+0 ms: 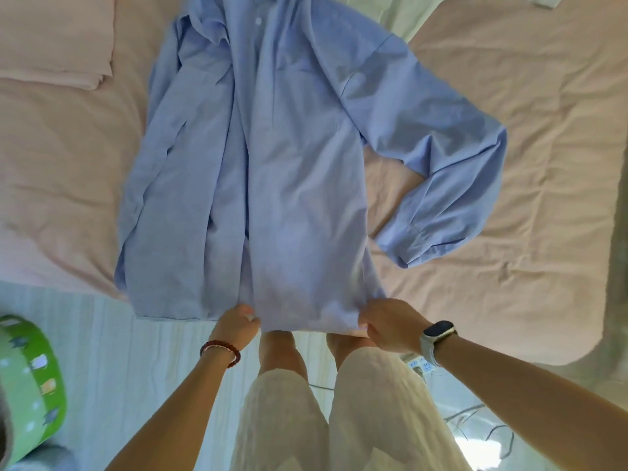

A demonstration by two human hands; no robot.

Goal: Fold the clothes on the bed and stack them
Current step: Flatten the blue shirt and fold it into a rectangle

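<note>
At the far left edge a green round container with small printed patches stands on the pale floor, well apart from the bed. Above it, on the pink bedcover, a folded pink cloth lies in the upper left corner, apart from the shirt. The light blue button shirt is spread front-up down the middle of the bed, collar at the far side, hem hanging over the near edge. Its left half is rumpled, with the sleeve folded in over the body in loose creases. The left hand, a beaded bracelet on its wrist, pinches the hem near the button placket, fingers curled into the cloth. Between the 2 hands the hem is drawn taut, just above the person's knees and white shorts. The right hand, with a dark-faced watch on a pale strap, grips the hem's right corner, fingers curled under the fabric. Further right, the shirt's other sleeve lies bent at the elbow on the cover, its cuff pointing back toward the body, nothing lying on it. At the top, right of the collar, part of a white garment shows, its near edge tucked under the shirt's shoulder. By the right forearm, a white power strip and thin cables lie on the floor.
</note>
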